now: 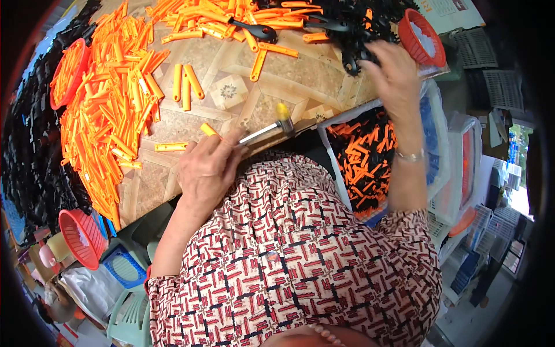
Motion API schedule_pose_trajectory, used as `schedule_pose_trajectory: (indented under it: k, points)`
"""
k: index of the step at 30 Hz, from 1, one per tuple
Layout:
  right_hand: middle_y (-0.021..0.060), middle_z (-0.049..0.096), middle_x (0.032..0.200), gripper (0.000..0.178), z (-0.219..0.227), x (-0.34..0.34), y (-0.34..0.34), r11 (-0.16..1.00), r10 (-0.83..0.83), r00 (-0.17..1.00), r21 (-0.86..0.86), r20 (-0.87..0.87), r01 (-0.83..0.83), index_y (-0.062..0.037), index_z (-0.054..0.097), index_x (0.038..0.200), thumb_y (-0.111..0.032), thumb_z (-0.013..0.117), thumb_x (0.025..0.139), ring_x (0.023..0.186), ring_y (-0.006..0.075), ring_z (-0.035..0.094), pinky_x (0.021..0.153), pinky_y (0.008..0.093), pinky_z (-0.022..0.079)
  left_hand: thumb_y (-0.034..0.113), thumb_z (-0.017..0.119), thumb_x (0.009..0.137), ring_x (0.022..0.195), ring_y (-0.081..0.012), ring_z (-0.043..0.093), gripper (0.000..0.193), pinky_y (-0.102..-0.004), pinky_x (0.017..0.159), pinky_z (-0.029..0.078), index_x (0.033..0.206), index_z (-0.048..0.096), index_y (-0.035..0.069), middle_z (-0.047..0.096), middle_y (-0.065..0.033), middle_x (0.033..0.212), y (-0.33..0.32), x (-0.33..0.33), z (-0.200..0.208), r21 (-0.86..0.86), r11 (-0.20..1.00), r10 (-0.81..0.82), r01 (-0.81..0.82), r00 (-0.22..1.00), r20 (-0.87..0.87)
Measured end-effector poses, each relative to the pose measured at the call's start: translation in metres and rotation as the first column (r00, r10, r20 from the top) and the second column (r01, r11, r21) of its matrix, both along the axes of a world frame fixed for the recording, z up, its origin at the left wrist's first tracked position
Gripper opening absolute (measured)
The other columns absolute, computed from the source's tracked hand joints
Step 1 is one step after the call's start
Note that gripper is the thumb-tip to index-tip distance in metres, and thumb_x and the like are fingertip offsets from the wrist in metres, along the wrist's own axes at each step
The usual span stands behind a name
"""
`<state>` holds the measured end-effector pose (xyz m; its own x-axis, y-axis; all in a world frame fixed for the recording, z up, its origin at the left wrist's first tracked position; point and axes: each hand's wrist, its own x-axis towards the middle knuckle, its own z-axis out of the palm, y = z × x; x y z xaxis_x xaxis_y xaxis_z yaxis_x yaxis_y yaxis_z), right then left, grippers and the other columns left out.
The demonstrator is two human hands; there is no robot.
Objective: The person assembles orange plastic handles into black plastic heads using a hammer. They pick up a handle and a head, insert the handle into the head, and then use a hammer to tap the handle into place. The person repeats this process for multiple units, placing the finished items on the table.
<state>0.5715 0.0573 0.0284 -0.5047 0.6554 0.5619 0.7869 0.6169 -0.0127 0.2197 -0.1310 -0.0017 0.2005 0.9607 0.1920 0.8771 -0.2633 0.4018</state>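
My left hand point(209, 165) is closed at the table's near edge, its fingers bent round one slim orange plastic piece point(209, 130) whose far end sticks out. Beside its fingertips lies a small hammer point(260, 134) with a silver shaft and a yellow-tipped head; whether the fingers touch the shaft I cannot tell. My right hand point(396, 75) reaches to the far right, thumb and fingers apart, at the edge of a heap of black plastic handles point(351, 61). Another orange piece point(171, 147) lies left of my left hand, and three more point(186, 87) sit farther up.
A big heap of orange pieces point(115, 110) covers the table's left side, with more point(202, 17) at the back. Red baskets stand at the left point(70, 72), lower left point(82, 238) and far right point(422, 37). Below the table's right edge, a bin point(364, 168) holds orange and black pieces.
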Motion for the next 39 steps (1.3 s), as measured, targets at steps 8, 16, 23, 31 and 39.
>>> schedule_pose_trajectory:
  k: [8,16,23,31,39]
  points:
    - [0.0032,0.043,0.155,0.084,-0.035,-0.066,0.105,0.987,-0.151,0.955,0.090,0.256,0.132,-0.0317,0.048,0.150,-0.052,0.080,0.075,0.140,0.0300,0.040,0.102,0.0547,0.043,0.022,0.075,0.089,0.066,-0.0256,0.060,0.031,-0.0385,0.062,0.044,0.120,0.072,0.017,0.059,-0.0076,0.076,0.016,-0.040,-0.016,0.099,0.944,0.321,-0.313,0.944,-0.074]
    - [0.0014,0.047,0.151,0.076,-0.047,-0.145,0.065,0.987,0.159,0.968,-0.053,0.192,-0.152,-0.0355,0.054,0.144,-0.052,0.079,0.075,0.136,0.0295,0.043,0.100,0.0516,0.044,0.025,0.076,0.089,0.065,-0.0279,0.062,0.026,-0.0397,0.061,0.046,0.113,0.075,0.016,0.064,-0.0088,0.077,0.024,-0.065,-0.023,0.083,0.900,0.420,-0.429,0.901,0.106]
    - [0.0137,0.047,0.149,0.071,-0.011,-0.189,0.070,0.890,0.417,0.895,-0.271,0.159,-0.366,-0.0169,0.057,0.140,-0.046,0.077,0.079,0.138,0.0370,0.038,0.114,0.0591,0.027,0.018,0.074,0.093,0.075,-0.0108,0.066,0.031,-0.0274,0.068,0.051,0.121,0.072,0.003,0.073,-0.0062,0.087,0.030,-0.104,-0.053,0.016,0.835,0.444,-0.549,0.692,0.569]
    - [0.0037,0.058,0.134,0.054,-0.004,-0.207,0.034,0.836,0.526,0.826,0.059,0.204,-0.546,-0.0199,0.061,0.136,-0.039,0.074,0.087,0.131,0.0239,0.048,0.106,0.0431,0.033,0.009,0.070,0.097,0.080,-0.0029,0.053,0.037,-0.0180,0.069,0.044,0.133,0.065,0.001,0.063,0.0047,0.094,0.009,-0.096,-0.018,-0.182,0.790,0.411,-0.585,0.287,0.865]
    - [0.0036,0.063,0.098,0.016,-0.060,-0.269,0.008,0.863,0.498,0.840,-0.031,0.217,-0.504,-0.0110,0.068,0.090,-0.027,0.069,0.088,0.097,0.0214,0.063,0.086,0.0419,0.044,0.004,0.074,0.089,0.086,-0.0159,0.068,0.039,-0.0287,0.078,0.053,0.127,0.069,0.010,0.071,-0.0103,0.096,-0.025,-0.075,-0.007,0.080,0.887,0.363,-0.454,0.795,0.486]
